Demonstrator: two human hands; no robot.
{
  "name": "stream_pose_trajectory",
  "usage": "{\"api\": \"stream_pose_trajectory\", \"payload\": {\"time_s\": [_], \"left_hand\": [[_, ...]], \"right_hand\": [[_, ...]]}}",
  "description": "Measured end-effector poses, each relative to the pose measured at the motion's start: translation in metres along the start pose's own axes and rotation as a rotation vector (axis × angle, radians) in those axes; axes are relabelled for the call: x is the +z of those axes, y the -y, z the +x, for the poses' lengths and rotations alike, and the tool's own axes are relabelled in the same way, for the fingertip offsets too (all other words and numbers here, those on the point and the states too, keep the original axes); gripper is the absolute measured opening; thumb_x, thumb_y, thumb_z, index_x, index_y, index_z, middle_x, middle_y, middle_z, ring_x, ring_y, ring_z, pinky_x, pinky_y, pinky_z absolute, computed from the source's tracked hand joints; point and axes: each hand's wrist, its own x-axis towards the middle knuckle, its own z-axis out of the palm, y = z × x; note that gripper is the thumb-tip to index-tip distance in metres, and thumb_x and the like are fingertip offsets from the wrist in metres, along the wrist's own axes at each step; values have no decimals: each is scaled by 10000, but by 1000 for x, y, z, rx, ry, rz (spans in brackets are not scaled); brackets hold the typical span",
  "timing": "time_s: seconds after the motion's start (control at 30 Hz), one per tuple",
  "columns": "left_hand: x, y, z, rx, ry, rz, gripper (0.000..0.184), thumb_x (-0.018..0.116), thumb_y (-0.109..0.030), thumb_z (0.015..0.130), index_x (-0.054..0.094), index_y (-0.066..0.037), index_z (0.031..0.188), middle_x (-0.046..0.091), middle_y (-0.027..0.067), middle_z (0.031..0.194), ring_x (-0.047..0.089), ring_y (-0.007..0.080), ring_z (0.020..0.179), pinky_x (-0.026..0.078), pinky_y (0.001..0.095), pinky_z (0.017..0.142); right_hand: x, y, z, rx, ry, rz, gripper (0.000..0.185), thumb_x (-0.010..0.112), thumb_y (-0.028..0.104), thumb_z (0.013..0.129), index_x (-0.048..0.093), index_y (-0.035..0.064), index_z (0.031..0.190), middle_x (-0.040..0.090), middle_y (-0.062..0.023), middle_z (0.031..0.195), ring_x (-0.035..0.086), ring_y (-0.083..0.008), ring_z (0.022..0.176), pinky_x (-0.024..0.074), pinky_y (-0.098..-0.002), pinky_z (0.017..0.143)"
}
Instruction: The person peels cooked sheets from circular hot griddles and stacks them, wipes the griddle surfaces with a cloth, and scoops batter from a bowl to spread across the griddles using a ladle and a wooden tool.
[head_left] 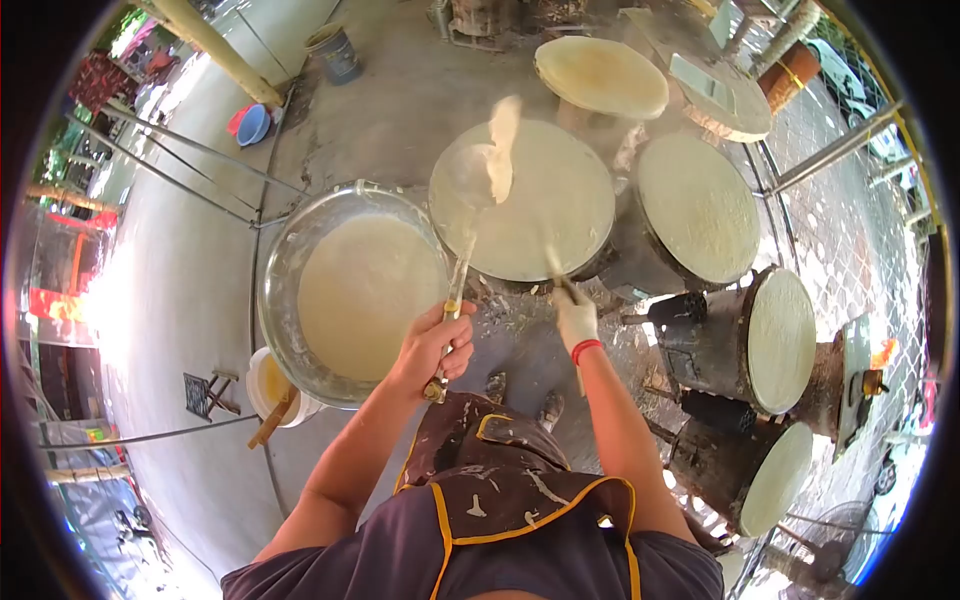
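Observation:
My left hand is wrapped round the handle of a long ladle. The ladle's round bowl, with a pale strip of batter at its edge, is over a batter-covered round griddle. In my gloved right hand, with a red band at the wrist, is the handle of a tool whose far end is blurred by motion near the griddle's front edge. Left of the griddle stands a large metal basin holding pale batter.
Several other pale-topped round griddles curve round to the right, on dark drum stoves. A white bucket with a wooden stick is beside the basin. Metal rails run at the left; a dark bucket stands at the back.

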Motion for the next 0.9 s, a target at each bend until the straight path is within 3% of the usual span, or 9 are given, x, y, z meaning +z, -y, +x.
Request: {"api": "stream_pose_trajectory", "payload": {"time_s": [0.1,0.17,0.47,0.6,0.67,0.73,0.8,0.87,0.9], "left_hand": [[30,-7,-12,-89,-110,67,163,521,-140,911,472,-39,1029,415,-7,670,362,55,422,293,219,358],[27,9,-17,-156,-146,115,112,526,-142,907,468,-55,946,408,-4,645,366,64,417,297,225,359],[58,115,-30,-368,123,616,135,511,-51,868,478,-51,999,407,24,633,362,89,403,286,235,331],[124,172,-52,-418,355,685,164,488,-33,874,492,-16,1037,423,23,637,365,74,399,299,219,328],[173,202,-70,-488,459,689,176,462,-24,887,491,4,1058,424,21,641,363,60,400,301,200,323],[205,239,-92,-603,553,649,195,459,-23,886,482,-1,1078,425,29,662,358,63,404,306,206,329],[236,277,-118,-704,628,604,216,449,-13,886,472,6,1100,423,31,678,351,58,409,312,197,337],[265,314,-149,-796,651,616,221,450,-13,885,470,10,1104,421,29,678,352,58,410,316,194,340],[279,331,-162,-839,656,619,224,450,-13,885,468,12,1107,420,28,678,352,58,411,317,193,341]], "right_hand": [[-3,44,-49,53,316,-251,359,584,185,870,591,50,1203,672,-69,988,573,-110,868,431,-219,784],[-20,34,-84,115,175,-149,353,599,195,858,608,51,1181,669,-70,941,570,-107,829,440,-225,754],[-228,-46,-346,412,-948,415,347,646,249,796,648,9,1047,566,-19,689,501,-81,598,399,-255,512],[-311,-139,-475,160,-1763,587,272,617,249,810,639,-1,915,515,-22,582,484,-124,454,378,-327,402],[-363,-204,-553,126,-2012,314,302,626,272,831,644,-19,911,530,-15,595,453,-101,505,382,-295,472],[-401,-211,-635,295,-2106,616,376,618,288,816,638,-58,961,617,-84,730,532,-154,669,447,-315,649],[-455,-282,-714,481,-2208,453,426,547,311,807,638,-9,1073,671,-195,916,625,-257,810,465,-346,755],[-493,-273,-773,714,-2250,342,453,540,361,811,641,23,1096,666,-176,1009,621,-285,954,450,-349,848],[-516,-291,-793,551,-2305,432,463,549,379,817,642,23,1098,667,-165,1029,616,-286,982,439,-341,875]]}}
